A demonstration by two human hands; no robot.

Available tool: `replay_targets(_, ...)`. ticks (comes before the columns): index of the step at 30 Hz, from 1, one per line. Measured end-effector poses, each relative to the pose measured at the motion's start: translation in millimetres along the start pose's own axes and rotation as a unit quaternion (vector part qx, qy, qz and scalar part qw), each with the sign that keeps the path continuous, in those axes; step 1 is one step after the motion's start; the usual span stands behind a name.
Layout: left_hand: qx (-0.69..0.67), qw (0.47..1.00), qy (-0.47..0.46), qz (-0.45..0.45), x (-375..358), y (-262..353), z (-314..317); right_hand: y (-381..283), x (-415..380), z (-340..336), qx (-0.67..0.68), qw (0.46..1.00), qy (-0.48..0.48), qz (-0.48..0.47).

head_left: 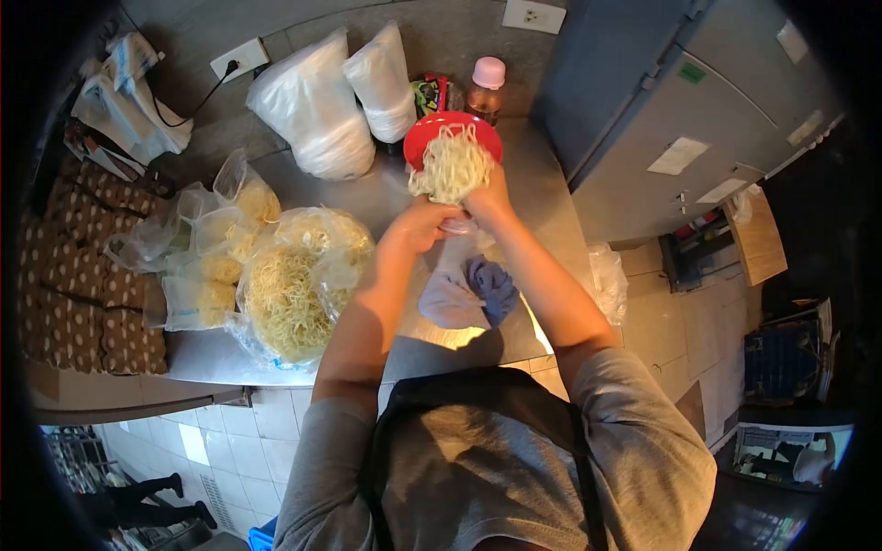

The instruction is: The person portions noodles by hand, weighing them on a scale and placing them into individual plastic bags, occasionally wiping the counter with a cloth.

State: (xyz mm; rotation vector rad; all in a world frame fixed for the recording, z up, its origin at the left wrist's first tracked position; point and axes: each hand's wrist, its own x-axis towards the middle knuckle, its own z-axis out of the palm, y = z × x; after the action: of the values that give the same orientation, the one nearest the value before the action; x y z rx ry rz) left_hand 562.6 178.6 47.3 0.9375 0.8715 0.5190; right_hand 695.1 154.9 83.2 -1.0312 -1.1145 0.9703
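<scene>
A clump of pale noodles (452, 163) lies in front of and partly over a red bowl (418, 136). My left hand (425, 226) is closed at the lower edge of the noodles, its fingers on a thin, clear plastic bag (457, 226). On the other side, my right hand (489, 198) curls round the clump, and its fingertips are partly hidden by the noodles. Below the hands, a bluish-grey cloth (455, 298) lies crumpled on the metal table (542, 197).
Left of my forearm sits a large open bag of noodles (292, 294), with several small bagged portions (204, 298) beside it. White plastic packs (317, 115) and a pink-capped bottle (487, 87) stand along the wall. A grey metal cabinet (634, 119) rises at the right.
</scene>
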Motion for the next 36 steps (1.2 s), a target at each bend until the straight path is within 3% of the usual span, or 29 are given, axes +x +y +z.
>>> replay_targets(4,-0.072,0.995,-0.017,0.060,-26,-6,1,1,-30,-16,-0.116,0.983,-0.133,-0.055)
replay_targets(5,-0.037,0.997,-0.010,0.066,-28,-16,-2,3,-27,-24,-0.127,0.967,-0.220,-0.034)
replay_targets(8,0.025,0.995,-0.012,0.099,-44,-18,3,-21,-19,-29,-0.260,0.893,-0.361,0.073)
replay_targets(9,-0.008,0.997,-0.045,0.058,-42,-14,-2,-36,-19,-23,-0.397,0.831,-0.374,0.106)
replay_targets(10,0.019,0.995,-0.045,0.083,-44,-14,2,-31,-16,-18,-0.484,0.745,-0.445,0.111)
replay_targets(12,0.073,0.987,-0.046,0.132,-53,-8,19,-6,0,-9,-0.625,0.531,-0.561,0.114)
replay_targets(14,0.143,0.982,-0.038,0.120,-66,10,33,46,14,-11,-0.610,0.523,-0.590,0.084)
replay_targets(20,0.130,0.986,0.024,0.101,-76,11,32,71,20,25,-0.644,0.492,-0.585,0.034)
replay_targets(22,0.097,0.988,0.032,0.115,-70,3,21,70,23,33,-0.650,0.475,-0.592,0.037)
replay_targets(25,0.216,0.950,0.098,0.201,-43,-19,-6,45,31,39,-0.638,0.449,-0.623,0.057)
replay_targets(27,0.157,0.972,0.093,0.149,-52,-11,-6,13,38,40,-0.615,0.455,-0.639,0.074)
replay_targets(29,0.120,0.982,0.094,0.116,-58,-5,-4,-24,43,40,-0.584,0.505,-0.632,0.063)
replay_targets(32,0.100,0.984,0.103,0.103,-60,0,-1,-88,47,33,-0.485,0.656,-0.556,0.157)
replay_targets(35,0.096,0.984,0.104,0.111,-63,3,3,-104,60,26,-0.474,0.719,-0.504,0.071)
replay_targets(36,0.099,0.983,0.103,0.113,-64,5,4,-89,59,21,-0.477,0.724,-0.498,-0.001)
